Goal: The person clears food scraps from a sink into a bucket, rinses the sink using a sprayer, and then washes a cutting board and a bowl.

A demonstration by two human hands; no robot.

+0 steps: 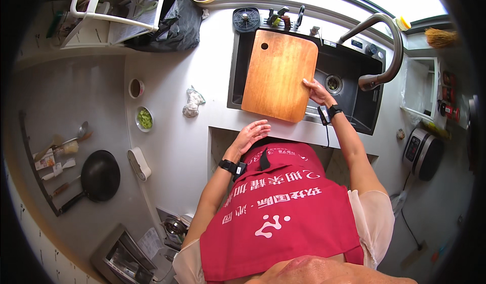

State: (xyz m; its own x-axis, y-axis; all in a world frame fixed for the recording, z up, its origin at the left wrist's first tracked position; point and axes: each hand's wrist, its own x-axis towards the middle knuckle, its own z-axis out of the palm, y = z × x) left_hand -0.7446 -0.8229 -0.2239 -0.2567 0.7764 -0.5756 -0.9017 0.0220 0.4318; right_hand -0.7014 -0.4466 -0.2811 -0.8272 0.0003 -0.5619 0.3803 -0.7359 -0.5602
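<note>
A wooden cutting board [281,77] with a round hole in one corner lies over the left part of the dark sink [353,105]. My right hand [319,92] grips the board's right edge, thumb on top and the other fingers hidden underneath. Just off the board's lower left corner is my left hand [252,135], holding nothing, its fingers slightly apart. Green bits sit in the sink drain [333,83], to the right of the board.
A pull-down faucet [395,56] arches over the sink's right side. Knives stand in a holder [279,20] behind it. Leftward are a crumpled cloth [193,101], a bowl of chopped green vegetable [144,118], a cup [136,88] and a black plastic bag [178,29].
</note>
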